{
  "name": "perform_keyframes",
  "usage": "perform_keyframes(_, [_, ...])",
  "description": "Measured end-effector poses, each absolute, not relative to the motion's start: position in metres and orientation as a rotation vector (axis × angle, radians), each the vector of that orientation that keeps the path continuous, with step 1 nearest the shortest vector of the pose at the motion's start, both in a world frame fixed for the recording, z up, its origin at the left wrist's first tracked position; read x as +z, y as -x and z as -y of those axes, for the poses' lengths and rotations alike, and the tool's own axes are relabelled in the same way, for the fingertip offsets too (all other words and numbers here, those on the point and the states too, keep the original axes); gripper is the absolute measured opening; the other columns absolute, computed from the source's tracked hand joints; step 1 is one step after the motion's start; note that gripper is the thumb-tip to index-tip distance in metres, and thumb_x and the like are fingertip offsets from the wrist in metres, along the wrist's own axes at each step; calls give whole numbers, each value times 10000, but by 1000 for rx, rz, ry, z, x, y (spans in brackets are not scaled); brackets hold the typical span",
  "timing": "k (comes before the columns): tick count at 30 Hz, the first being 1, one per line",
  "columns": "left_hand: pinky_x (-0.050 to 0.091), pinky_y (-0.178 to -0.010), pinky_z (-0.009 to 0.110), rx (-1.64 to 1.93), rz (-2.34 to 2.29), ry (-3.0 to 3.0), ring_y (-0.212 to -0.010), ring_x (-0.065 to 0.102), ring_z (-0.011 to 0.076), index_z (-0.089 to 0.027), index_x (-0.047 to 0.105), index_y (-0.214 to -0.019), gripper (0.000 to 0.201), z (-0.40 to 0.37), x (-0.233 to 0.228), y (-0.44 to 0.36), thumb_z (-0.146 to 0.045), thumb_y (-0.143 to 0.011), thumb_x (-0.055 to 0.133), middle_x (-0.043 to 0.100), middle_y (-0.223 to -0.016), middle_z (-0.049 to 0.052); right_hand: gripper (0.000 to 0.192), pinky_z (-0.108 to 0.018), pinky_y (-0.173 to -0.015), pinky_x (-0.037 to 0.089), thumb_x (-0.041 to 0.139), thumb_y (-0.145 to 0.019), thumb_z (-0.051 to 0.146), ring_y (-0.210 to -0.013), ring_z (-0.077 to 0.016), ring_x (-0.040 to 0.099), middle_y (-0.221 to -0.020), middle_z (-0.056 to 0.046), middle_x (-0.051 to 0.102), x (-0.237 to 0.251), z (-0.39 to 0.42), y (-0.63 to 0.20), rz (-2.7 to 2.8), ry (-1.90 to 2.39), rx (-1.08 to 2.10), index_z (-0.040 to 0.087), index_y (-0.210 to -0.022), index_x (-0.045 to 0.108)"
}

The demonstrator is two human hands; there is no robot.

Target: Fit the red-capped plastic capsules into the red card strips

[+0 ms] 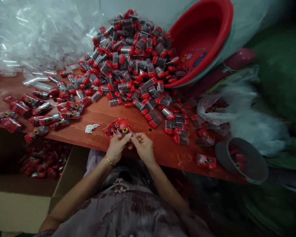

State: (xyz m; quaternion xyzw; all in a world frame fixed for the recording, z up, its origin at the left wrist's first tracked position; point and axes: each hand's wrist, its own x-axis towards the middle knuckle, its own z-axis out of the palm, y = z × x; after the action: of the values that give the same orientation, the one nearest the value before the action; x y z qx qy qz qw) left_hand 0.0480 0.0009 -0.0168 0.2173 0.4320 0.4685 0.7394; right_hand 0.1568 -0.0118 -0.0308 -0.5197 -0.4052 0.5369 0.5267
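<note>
My left hand is closed on a small fan of red printed cards with black and yellow pictures. Beside it, my right hand has its fingers and thumb pinched together at the near edge of the cards, touching the left fingertips. What lies between the right fingertips is too small to make out. Just beyond my hands, a large heap of clear little containers with red lids and dark contents covers the table. A crumpled white scrap sits left of the cards.
Clear empty tubes pile up at the back left. Wrapped red packs lie along the left edge, above a cardboard box holding more. A red basin leans at the back right; a grey bowl overhangs the right edge.
</note>
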Motion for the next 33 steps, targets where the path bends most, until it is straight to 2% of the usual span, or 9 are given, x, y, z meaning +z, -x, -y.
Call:
perform_keyframes(3, [437, -511, 206, 970, -927, -432, -488, 513, 79, -147, 597, -572, 364, 0, -16, -41, -448, -558, 800, 568, -513, -21, 333, -206, -426, 412, 692, -680, 449, -393, -89, 491, -458, 78, 512, -32, -1, -146, 1051, 1287, 1200, 210, -614, 470])
perform_keyframes(6, [497, -638, 258, 946, -929, -394, -622, 613, 137, -152, 646, -676, 311, -9, -11, -23, -413, -595, 794, 661, -638, 26, 320, -206, -477, 415, 686, -695, 444, -462, -90, 485, -513, 63, 515, -32, -12, -139, 1259, 1330, 1022, 206, -602, 493])
perform_keyframes(11, [501, -762, 280, 1204, -1138, -322, -776, 647, 136, -192, 644, -753, 214, -60, 8, 57, -403, -789, 641, 697, -719, -11, 285, -304, -772, 464, 430, -899, 407, -801, -177, 593, -841, -58, 673, -30, -30, -183, 1621, 1582, 449, 196, -877, 621])
perform_keyframes(16, [434, -894, 275, 1459, -1335, -452, -1000, 574, 114, -145, 582, -758, 485, -104, 28, 132, -426, -972, 250, 706, -815, -36, 420, -471, -975, 344, 412, -899, 353, -1161, -307, 454, -1257, -193, 566, -48, -40, -246, 1787, 1991, -84, 86, -1191, 552])
perform_keyframes(18, [452, -895, 304, 1442, -1379, -578, -1021, 586, 149, -136, 606, -843, 498, -102, 25, 122, -497, -943, 278, 710, -940, 11, 453, -498, -991, 311, 422, -898, 378, -1167, -323, 449, -1297, -179, 543, -57, -33, -246, 1850, 2066, -135, 90, -1230, 534])
perform_keyframes(21, [473, -896, 394, 1349, -1461, -965, -1001, 622, 236, -149, 639, -997, 435, -86, 7, 70, -517, -767, 602, 701, -1027, 81, 486, -490, -975, 316, 424, -898, 421, -1124, -317, 478, -1303, -171, 536, -65, -15, -225, 1866, 2076, -195, 100, -1250, 523])
perform_keyframes(24, [365, -1017, 489, 954, -1517, -1702, -1195, 512, 316, -196, 689, -988, 366, -71, -19, 13, -425, -703, 693, 645, -1185, 110, 495, -483, -968, 317, 425, -896, 435, -1160, -318, 451, -1306, -183, 523, -67, -1, -207, 1850, 2027, -216, 110, -1259, 513])
perform_keyframes(27, [206, -1095, 544, 604, -1548, -2222, -1339, 340, 331, -264, 705, -986, 251, -66, -35, -14, -325, -745, 670, 539, -1343, 72, 472, -469, -968, 318, 423, -900, 427, -1188, -313, 433, -1319, -189, 507, -67, 2, -204, 1833, 1983, -219, 120, -1244, 525])
perform_keyframes(33, [202, -1085, 565, 430, -1623, -2387, -1327, 359, 337, -289, 721, -982, 248, -68, -44, -14, -329, -854, 512, 581, -1296, 66, 382, -449, -976, 324, 450, -902, 393, -1163, -290, 474, -1268, -166, 565, -67, -1, -210, 1813, 1903, -224, 140, -1149, 594])
